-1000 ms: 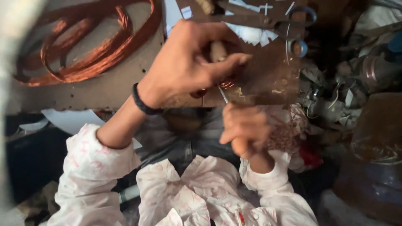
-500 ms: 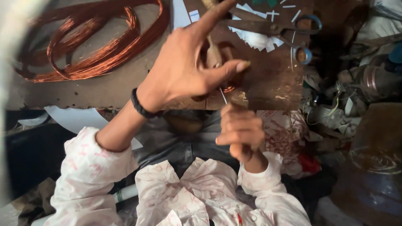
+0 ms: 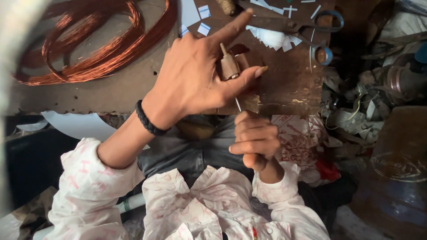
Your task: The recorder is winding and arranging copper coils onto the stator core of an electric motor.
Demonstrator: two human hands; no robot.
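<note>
Worn board (image 3: 133, 89) bears copper wire (image 3: 89, 49), scissors (image 3: 293, 26).

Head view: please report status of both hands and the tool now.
Left hand spread, pinching small brown spindle. Right hand fisted on thin metal tool. Scissors and copper wire coil lie apart on board.

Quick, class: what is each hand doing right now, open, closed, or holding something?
Left hand: open, fingers spread, pinching a small brown spindle.
Right hand: closed in a fist around a thin metal rod.
</note>
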